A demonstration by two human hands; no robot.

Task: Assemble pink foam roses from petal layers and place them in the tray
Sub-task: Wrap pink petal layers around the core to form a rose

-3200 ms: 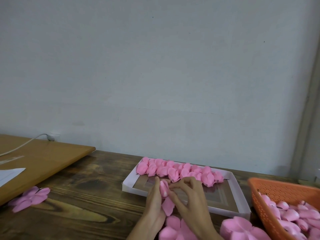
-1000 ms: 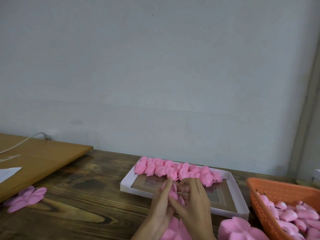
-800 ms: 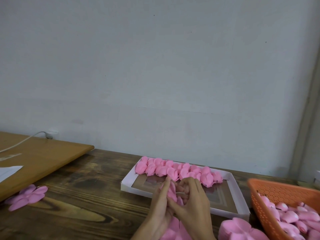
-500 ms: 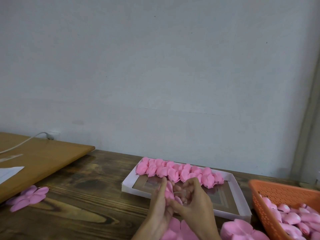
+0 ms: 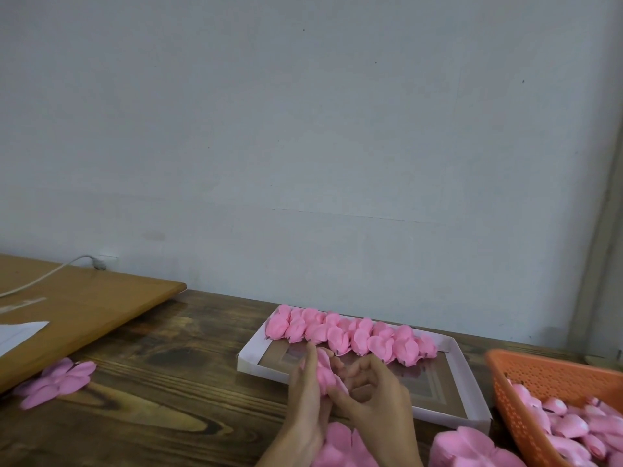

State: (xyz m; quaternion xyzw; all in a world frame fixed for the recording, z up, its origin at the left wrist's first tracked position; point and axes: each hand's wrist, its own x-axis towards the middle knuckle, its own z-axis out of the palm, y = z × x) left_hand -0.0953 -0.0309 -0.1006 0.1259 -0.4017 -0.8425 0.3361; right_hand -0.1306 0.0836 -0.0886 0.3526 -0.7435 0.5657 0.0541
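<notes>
Since three seconds ago the petal that hung loose under the bud has been folded up against it, and our right hand (image 5: 377, 399) has drawn its fingers off to the side. The half-made rose (image 5: 324, 374) sits between both hands, over the near left rim of the white tray (image 5: 248, 360). Its lower end is buried between our thumbs and its left flank is covered by the left hand (image 5: 305, 399). Its long axis stands nearly upright, tip pointing up and away toward the row of finished roses (image 5: 350, 335) along the tray's far side. The left grip is clamped on the rose, fingers laid up its side. The right thumb lies at its base with the fingers curled just beside it; whether that grip truly closes on the foam we cannot tell. Flat petal layers (image 5: 340, 443) on the worktop (image 5: 161, 392) are cut off by the bottom edge, and the orange basket (image 5: 553, 372) of petals runs out at the right.
</notes>
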